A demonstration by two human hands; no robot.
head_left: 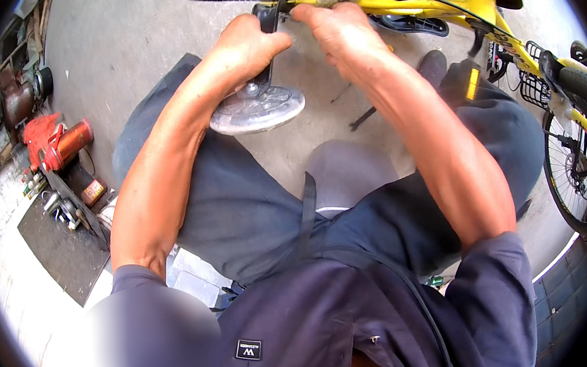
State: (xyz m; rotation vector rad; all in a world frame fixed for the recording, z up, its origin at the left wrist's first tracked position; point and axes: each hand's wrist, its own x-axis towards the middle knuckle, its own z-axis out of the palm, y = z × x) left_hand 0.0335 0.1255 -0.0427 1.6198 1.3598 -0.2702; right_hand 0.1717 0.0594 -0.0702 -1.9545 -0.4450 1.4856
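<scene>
My left hand (248, 45) is closed round the black bracket of a training wheel (258, 112). The small pale wheel hangs below that hand, and the bracket's upper end lies against the rear of a yellow bicycle (397, 6). Close to the bracket's top, my right hand (344, 34) has its fingers drawn together beside the yellow frame. Whatever its fingertips grip is hidden or too small to name. On the floor between my forearms lies a dark wrench (363, 119).
Another bicycle (575, 175) with a black basket stands at the right. Tools and a red-orange cylinder (73, 142) crowd the left side. A rounded grey stool (351, 168) shows between my legs. My shoe (432, 68) rests under the bicycle.
</scene>
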